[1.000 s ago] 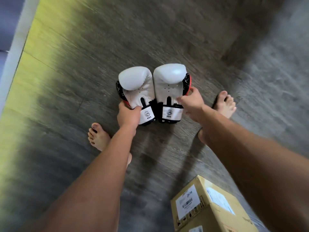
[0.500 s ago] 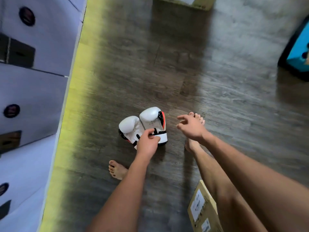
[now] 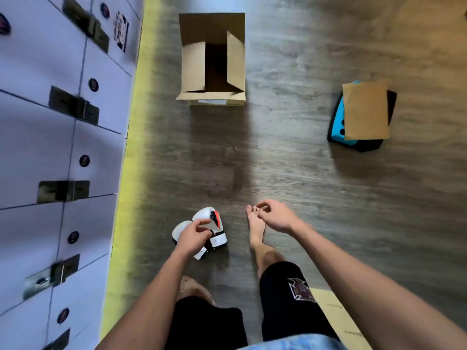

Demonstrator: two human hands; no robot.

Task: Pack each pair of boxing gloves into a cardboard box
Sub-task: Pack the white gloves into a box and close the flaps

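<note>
Our left hand (image 3: 193, 237) grips the white boxing gloves (image 3: 207, 229) by their cuffs, above the wood floor (image 3: 290, 173) near its yellow left edge. Our right hand (image 3: 276, 217) hovers beside them, loosely curled, empty. Our left hand's fingers hide one glove's cuff. The open cardboard box (image 3: 212, 59) stands well ahead.

A gym locker room: numbered lockers (image 3: 63, 137), wood-look floor (image 3: 303, 185), boxing gloves (image 3: 202, 228).
</note>
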